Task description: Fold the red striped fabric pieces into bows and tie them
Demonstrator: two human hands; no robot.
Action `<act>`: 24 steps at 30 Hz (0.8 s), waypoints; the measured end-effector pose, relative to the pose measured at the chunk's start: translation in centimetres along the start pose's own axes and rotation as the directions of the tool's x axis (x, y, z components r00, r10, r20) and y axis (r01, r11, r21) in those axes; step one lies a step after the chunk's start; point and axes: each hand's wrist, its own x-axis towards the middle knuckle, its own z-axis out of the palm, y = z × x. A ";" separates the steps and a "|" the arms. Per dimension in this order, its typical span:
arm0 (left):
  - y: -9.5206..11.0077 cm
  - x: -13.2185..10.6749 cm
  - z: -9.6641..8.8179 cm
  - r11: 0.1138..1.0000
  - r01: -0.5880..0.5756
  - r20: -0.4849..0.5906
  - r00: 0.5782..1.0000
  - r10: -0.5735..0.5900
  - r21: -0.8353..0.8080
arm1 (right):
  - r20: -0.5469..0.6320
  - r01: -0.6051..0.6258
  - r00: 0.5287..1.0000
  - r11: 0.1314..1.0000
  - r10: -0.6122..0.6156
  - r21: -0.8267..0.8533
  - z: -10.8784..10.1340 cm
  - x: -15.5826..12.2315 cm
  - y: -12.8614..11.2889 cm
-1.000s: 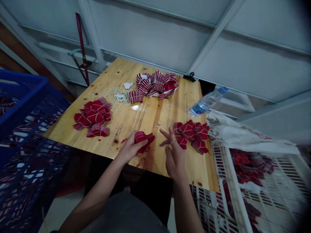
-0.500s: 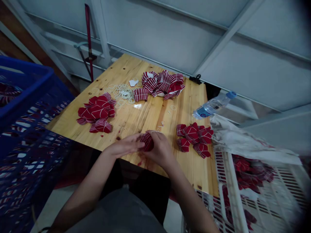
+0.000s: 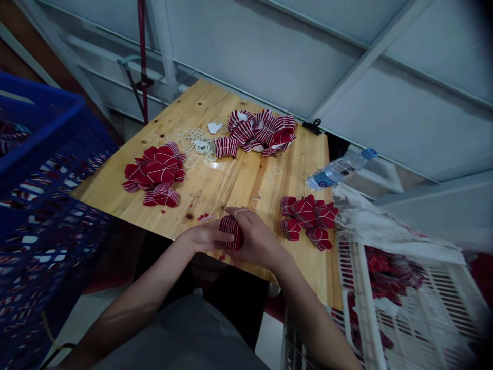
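Observation:
My left hand [image 3: 204, 237] and my right hand [image 3: 256, 239] meet over the wooden table [image 3: 231, 180], both gripping a red-and-white striped fabric bundle [image 3: 231, 232]. A thin pale rubber band [image 3: 241, 210] stretches across my right fingers. A tangled heap of rubber bands [image 3: 196, 146] lies farther back. Tied red fabric bundles form a pile [image 3: 156, 172] to my left and another [image 3: 308, 218] to my right. A looser striped pile [image 3: 264, 132] sits at the far edge.
A blue plastic crate [image 3: 38, 97] stands on the left. A white slatted crate [image 3: 389, 288] holding red bundles stands on the right, under a white plastic bag [image 3: 385, 226]. A water bottle [image 3: 335, 170] lies near the table's right edge.
My right hand has moved left from beside the bundle onto it, carrying the rubber band. The bundle has turned, showing more stripes. The view has shifted slightly.

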 end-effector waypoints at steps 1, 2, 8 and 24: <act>0.0 0.0 0.1 1.000 -0.002 0.000 1.000 0.002 -0.003 | -0.004 0.009 1.000 0.999 -0.009 -0.036 0.2 0.0 -0.1; 0.0 0.0 0.3 1.000 -0.006 0.009 1.000 0.006 -0.002 | -0.014 0.020 1.000 0.998 -0.020 -0.065 0.4 0.0 -0.2; -0.8 0.4 0.7 0.995 -0.077 0.018 0.997 0.076 0.055 | -0.017 0.082 0.996 0.993 -0.083 -0.082 0.2 0.1 -0.8; -0.1 -1.2 2.5 0.621 -0.346 0.104 0.914 0.392 0.703 | -0.053 -0.247 0.735 0.339 0.676 0.908 3.2 -0.7 -1.4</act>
